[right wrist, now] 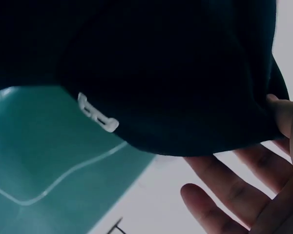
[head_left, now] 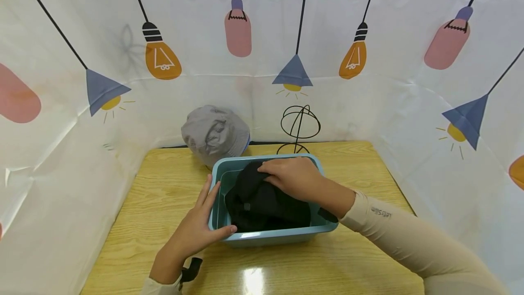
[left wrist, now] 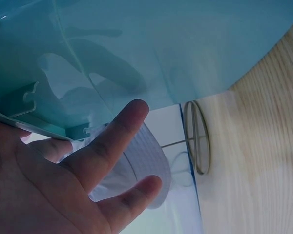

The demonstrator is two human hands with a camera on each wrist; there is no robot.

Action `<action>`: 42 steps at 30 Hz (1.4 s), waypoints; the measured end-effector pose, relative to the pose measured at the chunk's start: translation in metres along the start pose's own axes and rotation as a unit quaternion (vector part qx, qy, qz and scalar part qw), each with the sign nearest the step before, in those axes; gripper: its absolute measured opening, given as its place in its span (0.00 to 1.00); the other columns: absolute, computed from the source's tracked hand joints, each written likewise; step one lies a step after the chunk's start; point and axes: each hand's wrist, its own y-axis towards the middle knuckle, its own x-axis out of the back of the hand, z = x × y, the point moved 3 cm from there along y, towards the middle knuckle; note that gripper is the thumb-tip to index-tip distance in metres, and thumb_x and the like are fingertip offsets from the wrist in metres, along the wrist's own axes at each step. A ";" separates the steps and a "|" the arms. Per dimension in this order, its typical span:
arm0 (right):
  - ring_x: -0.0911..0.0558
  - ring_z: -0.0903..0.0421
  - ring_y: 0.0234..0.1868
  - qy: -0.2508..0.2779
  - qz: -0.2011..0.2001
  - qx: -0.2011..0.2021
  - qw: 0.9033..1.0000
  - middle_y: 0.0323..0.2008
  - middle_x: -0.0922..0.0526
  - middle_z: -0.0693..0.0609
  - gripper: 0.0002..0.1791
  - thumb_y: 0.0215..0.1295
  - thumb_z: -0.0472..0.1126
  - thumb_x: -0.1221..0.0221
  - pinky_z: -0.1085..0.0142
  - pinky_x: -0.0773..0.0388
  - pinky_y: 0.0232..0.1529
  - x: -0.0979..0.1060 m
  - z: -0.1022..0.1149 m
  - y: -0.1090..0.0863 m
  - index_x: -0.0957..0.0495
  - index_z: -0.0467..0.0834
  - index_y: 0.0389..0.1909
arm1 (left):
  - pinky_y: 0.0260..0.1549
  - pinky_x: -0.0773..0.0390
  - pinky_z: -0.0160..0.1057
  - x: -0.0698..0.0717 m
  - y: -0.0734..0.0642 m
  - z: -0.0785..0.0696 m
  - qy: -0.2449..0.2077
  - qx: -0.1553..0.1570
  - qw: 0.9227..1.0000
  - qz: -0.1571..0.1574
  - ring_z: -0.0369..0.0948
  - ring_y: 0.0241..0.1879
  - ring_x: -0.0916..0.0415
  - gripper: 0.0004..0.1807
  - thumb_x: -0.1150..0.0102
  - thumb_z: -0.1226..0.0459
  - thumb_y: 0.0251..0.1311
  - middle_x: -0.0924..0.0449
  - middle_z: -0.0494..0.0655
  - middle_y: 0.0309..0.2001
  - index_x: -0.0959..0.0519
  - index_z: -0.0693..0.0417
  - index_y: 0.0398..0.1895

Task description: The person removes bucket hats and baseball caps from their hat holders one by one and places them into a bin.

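A black cap [head_left: 266,204] with a small pale buckle lies partly inside a blue plastic bin [head_left: 270,239]. My right hand [head_left: 292,177] pinches the cap's upper edge between thumb and fingers; in the right wrist view the cap's dark fabric [right wrist: 185,87] hangs from that grip. At the bin's left side is my left hand [head_left: 198,229], its fingers spread and fairly straight, the thumb touching the front left rim. The left wrist view shows those fingers beside the bin's outer wall [left wrist: 185,53], holding nothing.
Behind the bin on the left sits a grey bucket hat [head_left: 214,133]. A black wire stand [head_left: 300,124] with a rounded top rises behind the bin's right half. All stand on a wood-grain table [head_left: 163,195], backed by a white lamp-patterned sheet [head_left: 196,27].
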 end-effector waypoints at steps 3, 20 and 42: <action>0.14 0.62 0.56 0.015 0.025 -0.006 1.000 0.61 0.15 0.62 0.18 0.75 0.52 0.39 0.61 0.13 0.44 -0.007 0.004 0.001 0.18 0.60 0.63 | 0.55 0.23 0.68 0.000 0.000 0.000 -0.001 0.000 1.000 0.002 0.63 0.72 0.33 0.62 0.30 0.37 0.56 0.75 0.37 0.85 0.60 0.29 0.85; 0.20 0.61 0.65 0.087 0.101 -0.009 0.991 0.65 0.19 0.60 0.26 0.76 0.63 0.46 0.58 0.20 0.62 -0.022 0.013 0.006 0.22 0.57 0.67 | 0.54 0.22 0.68 0.000 0.000 -0.002 0.000 -0.004 1.000 0.001 0.63 0.71 0.32 0.61 0.29 0.39 0.56 0.74 0.39 0.85 0.60 0.29 0.85; 0.34 0.48 0.78 0.155 0.261 0.037 0.952 0.80 0.38 0.48 0.33 0.71 0.57 0.36 0.49 0.34 0.75 -0.039 0.007 0.024 0.32 0.64 0.75 | 0.54 0.22 0.67 -0.001 0.000 0.001 -0.001 -0.004 1.000 -0.007 0.64 0.71 0.32 0.62 0.31 0.35 0.55 0.74 0.37 0.85 0.57 0.35 0.86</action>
